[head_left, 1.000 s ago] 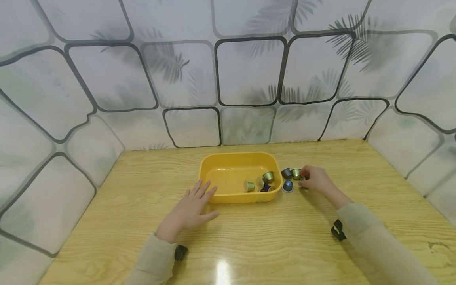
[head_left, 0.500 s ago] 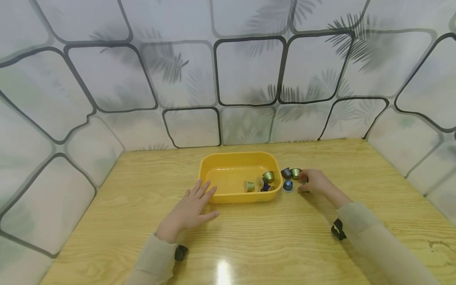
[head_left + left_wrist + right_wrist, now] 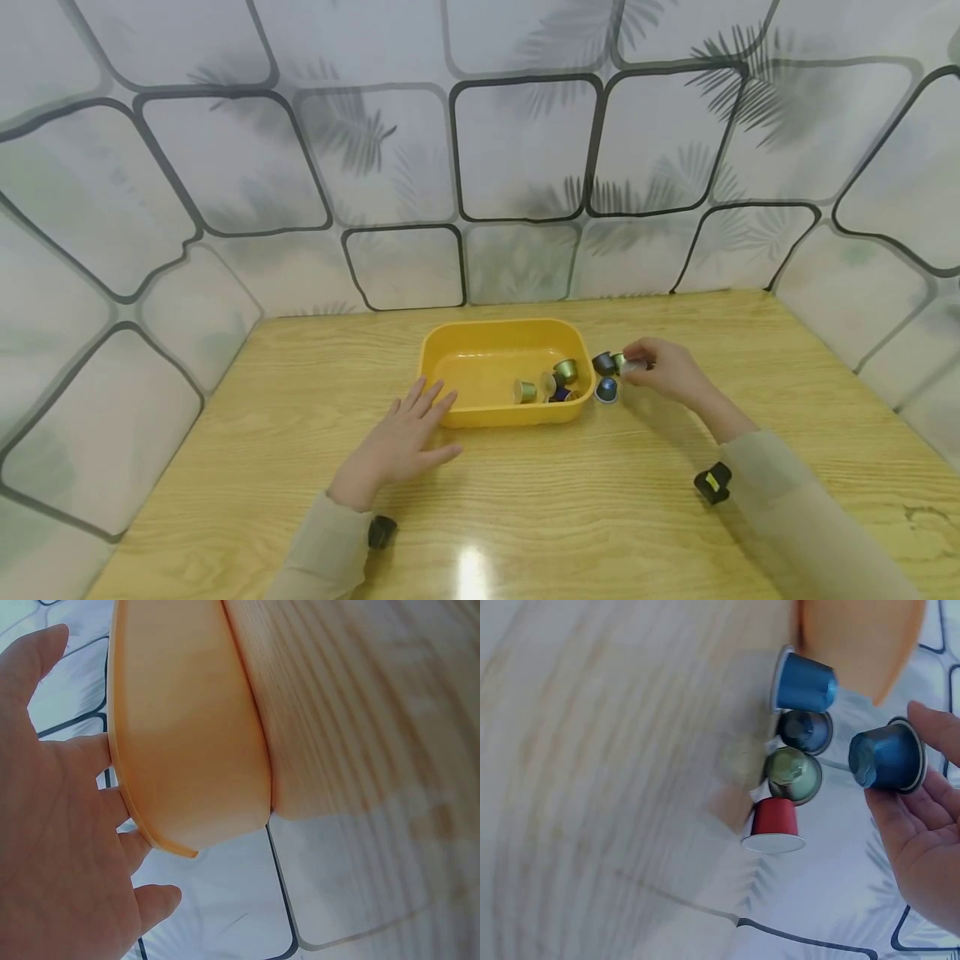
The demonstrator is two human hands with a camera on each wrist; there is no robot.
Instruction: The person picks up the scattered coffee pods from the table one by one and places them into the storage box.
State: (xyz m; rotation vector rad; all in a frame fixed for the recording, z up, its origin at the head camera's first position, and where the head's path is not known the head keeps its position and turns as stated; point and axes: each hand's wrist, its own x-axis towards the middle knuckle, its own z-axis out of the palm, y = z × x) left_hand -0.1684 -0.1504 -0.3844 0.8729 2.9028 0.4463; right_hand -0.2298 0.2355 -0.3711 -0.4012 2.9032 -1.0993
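Note:
My right hand (image 3: pixel 669 377) pinches a dark blue coffee capsule (image 3: pixel 885 757) between thumb and fingers, raised off the table beside the other capsules. Below it in the right wrist view stand a blue capsule (image 3: pixel 806 682), a dark capsule (image 3: pixel 807 731), a green capsule (image 3: pixel 793 775) and a red capsule (image 3: pixel 774 819). In the head view the red one is hidden by the hand. My left hand (image 3: pixel 397 448) lies with straight, spread fingers at the near left corner of a yellow tray (image 3: pixel 502 418), fingertips over its rim.
Several capsules lie in the tray's right end, among them a green one (image 3: pixel 567 370) and a pale-lidded green one (image 3: pixel 525 391). The wooden table (image 3: pixel 525 508) ends at patterned panels (image 3: pixel 525 262) behind and at both sides.
My right hand has picked up the capsule and lifted it slightly, its pale lid now showing in the head view. The left hand and the tray have stayed put.

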